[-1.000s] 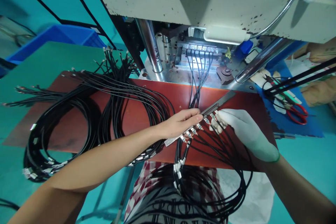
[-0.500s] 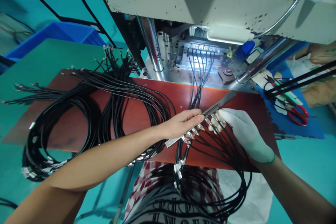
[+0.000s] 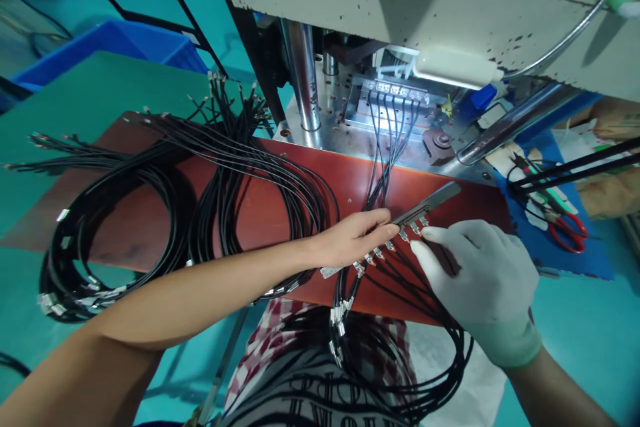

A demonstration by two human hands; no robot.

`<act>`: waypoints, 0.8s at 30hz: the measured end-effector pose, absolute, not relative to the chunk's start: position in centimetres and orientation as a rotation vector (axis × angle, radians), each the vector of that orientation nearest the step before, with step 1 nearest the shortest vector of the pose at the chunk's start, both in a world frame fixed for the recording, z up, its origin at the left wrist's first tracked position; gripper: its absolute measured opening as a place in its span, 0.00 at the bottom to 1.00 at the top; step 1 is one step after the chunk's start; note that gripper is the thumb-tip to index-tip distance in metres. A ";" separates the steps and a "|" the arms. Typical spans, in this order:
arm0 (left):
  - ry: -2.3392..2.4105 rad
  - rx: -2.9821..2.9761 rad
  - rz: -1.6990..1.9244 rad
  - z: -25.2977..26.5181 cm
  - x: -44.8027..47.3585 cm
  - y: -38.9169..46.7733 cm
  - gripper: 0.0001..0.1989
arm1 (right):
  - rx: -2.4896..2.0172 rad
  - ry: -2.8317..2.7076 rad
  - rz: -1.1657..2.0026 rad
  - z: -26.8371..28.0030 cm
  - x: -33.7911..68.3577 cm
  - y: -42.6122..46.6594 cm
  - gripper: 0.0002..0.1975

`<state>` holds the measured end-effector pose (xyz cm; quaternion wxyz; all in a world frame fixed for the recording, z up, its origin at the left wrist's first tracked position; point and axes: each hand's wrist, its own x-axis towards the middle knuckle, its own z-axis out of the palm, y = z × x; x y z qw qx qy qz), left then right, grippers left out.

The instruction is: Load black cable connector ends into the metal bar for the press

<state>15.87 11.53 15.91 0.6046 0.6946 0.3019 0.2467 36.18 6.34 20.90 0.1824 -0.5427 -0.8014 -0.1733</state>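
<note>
My left hand, bare, is closed round a slim metal bar that slants up to the right. Along the bar's lower edge sits a row of small metal cable connectors, with black cables trailing down from them. My right hand wears a white glove. Its thumb and forefinger are bent together beside the connectors at the bar's right end; whatever lies between them is hidden. More of the same cables loop down over my lap.
Ahead stands a press with a lit metal fixture holding several cable ends, between steel posts. Coiled black cables lie on the red-brown board at left. Red-handled scissors rest at right. A blue bin is far left.
My right hand has turned, drawn slightly back and lower from the bar's right end, its back now facing up. The left hand keeps its hold. The view has shifted a little.
</note>
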 end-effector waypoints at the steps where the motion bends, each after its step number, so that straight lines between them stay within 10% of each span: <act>1: 0.697 1.602 0.577 15.9 15.9 11.5 0.17 | -1.520 -2.301 -0.557 21.0 35.9 6.2 0.09; 24: 0.683 1.535 0.598 15.9 16.0 11.6 0.18 | -1.558 -2.301 -0.487 21.0 35.3 5.9 0.10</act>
